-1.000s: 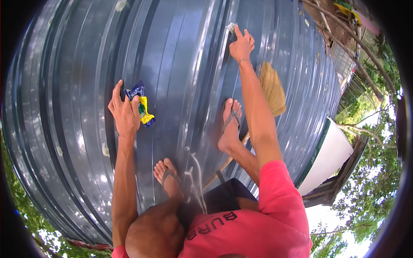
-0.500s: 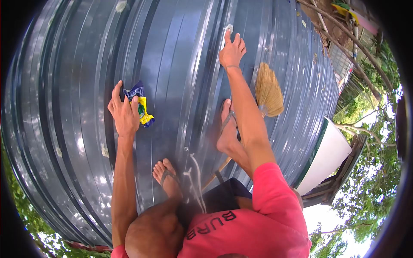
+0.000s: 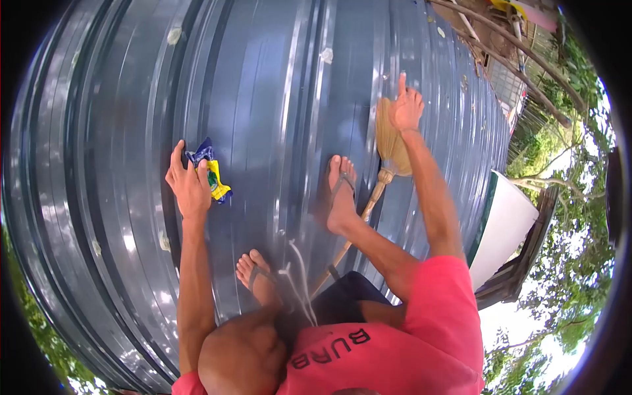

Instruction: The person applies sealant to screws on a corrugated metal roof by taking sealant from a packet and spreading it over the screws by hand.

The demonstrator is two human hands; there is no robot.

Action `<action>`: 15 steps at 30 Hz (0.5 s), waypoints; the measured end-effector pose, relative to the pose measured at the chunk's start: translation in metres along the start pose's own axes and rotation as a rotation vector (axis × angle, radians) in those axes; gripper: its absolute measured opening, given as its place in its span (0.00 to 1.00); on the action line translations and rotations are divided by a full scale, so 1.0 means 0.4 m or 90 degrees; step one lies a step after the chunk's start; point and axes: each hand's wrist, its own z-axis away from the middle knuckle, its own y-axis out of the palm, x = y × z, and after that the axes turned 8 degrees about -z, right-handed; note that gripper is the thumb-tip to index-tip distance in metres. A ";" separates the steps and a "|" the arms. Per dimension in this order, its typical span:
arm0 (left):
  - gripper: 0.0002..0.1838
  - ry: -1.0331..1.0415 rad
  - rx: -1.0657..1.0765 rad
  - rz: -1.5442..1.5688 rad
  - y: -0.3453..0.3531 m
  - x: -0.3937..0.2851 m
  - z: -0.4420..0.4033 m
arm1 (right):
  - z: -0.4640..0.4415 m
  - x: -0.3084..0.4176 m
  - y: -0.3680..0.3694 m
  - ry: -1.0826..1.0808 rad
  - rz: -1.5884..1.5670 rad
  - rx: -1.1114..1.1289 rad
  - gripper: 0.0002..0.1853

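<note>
My left hand (image 3: 189, 187) rests on the dark metal roof, its thumb against a crumpled blue-and-yellow packet (image 3: 216, 181) held at its inner side. The index finger points up along a raised rib. My right hand (image 3: 406, 110) reaches forward, partly over the bristles of a straw broom (image 3: 393, 148). Its index finger stretches out with a pale tip, and the other fingers are loosely bent; it holds nothing I can see. A whitish blob (image 3: 326, 55) sits on a roof rib to the left of this hand.
Corrugated roofing sheets (image 3: 257, 99) spread all around, with further pale blobs (image 3: 174, 35) on them. The broom handle (image 3: 342, 250) runs back beside my sandalled right foot (image 3: 341, 194). Branches (image 3: 513, 56) and a white panel (image 3: 503, 224) border the right side.
My right hand has left the whitish blob on the rib and moved right, to beside the broom bristles. The left hand stays at the packet. The view has shifted slightly.
</note>
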 end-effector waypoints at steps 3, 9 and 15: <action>0.17 0.010 -0.016 -0.015 0.006 -0.003 0.002 | 0.116 -0.087 -0.190 -0.023 -0.024 0.090 0.42; 0.21 0.052 -0.028 -0.040 0.022 0.016 0.007 | 0.614 0.125 0.092 -0.006 -0.087 0.094 0.38; 0.26 0.063 -0.033 -0.050 0.021 0.009 0.018 | 0.877 0.217 0.062 0.470 -0.366 0.084 0.41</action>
